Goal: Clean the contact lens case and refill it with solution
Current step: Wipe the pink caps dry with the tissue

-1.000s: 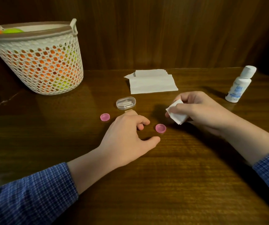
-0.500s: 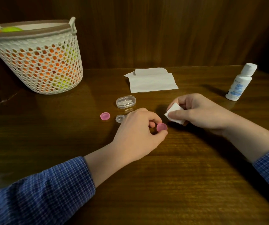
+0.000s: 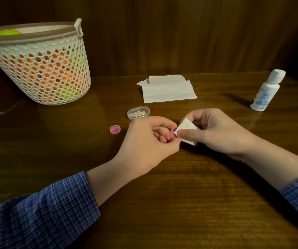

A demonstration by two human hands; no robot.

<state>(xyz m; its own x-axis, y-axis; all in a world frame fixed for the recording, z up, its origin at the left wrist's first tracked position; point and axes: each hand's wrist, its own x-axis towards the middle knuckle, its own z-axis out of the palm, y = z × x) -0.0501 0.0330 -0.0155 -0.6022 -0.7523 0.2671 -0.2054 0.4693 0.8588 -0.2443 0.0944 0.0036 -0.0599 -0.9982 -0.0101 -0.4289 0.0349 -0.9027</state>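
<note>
Head-camera view shows the cleaning stage under way, with the refill not yet begun. Taking the clear oval box [image 3: 138, 113] near the middle of the wooden table [image 3: 162, 194] as the landmark, the left hand [image 3: 151, 139] sits just in front of it, thumb and fingers curled to pinch a pink cap [image 3: 172, 134] of the contact lens case on edge. Meeting it from the right, the right hand [image 3: 214, 133] pinches a folded white wipe [image 3: 186, 131] and presses one corner against the cap, so wiping this cap appears to be the step in hand. A second pink cap [image 3: 115, 129] lies flat on the table to the left of the box and slightly nearer the person, apart from both hands; whether it has been wiped cannot be told. The lens case body itself is not visible and is probably hidden behind the left hand. Behind the box and a little to its right lies a stack of white tissues [image 3: 168, 88]. Well to the right of the box stands the solution bottle [image 3: 267, 90], upright with its cap on and untouched by either hand. Far to the left of the box stands a white mesh basket [image 3: 42, 69] holding orange and green things. By this reading, wiping the remaining pieces, filling the wells with solution and screwing on both caps are all left to do.
</note>
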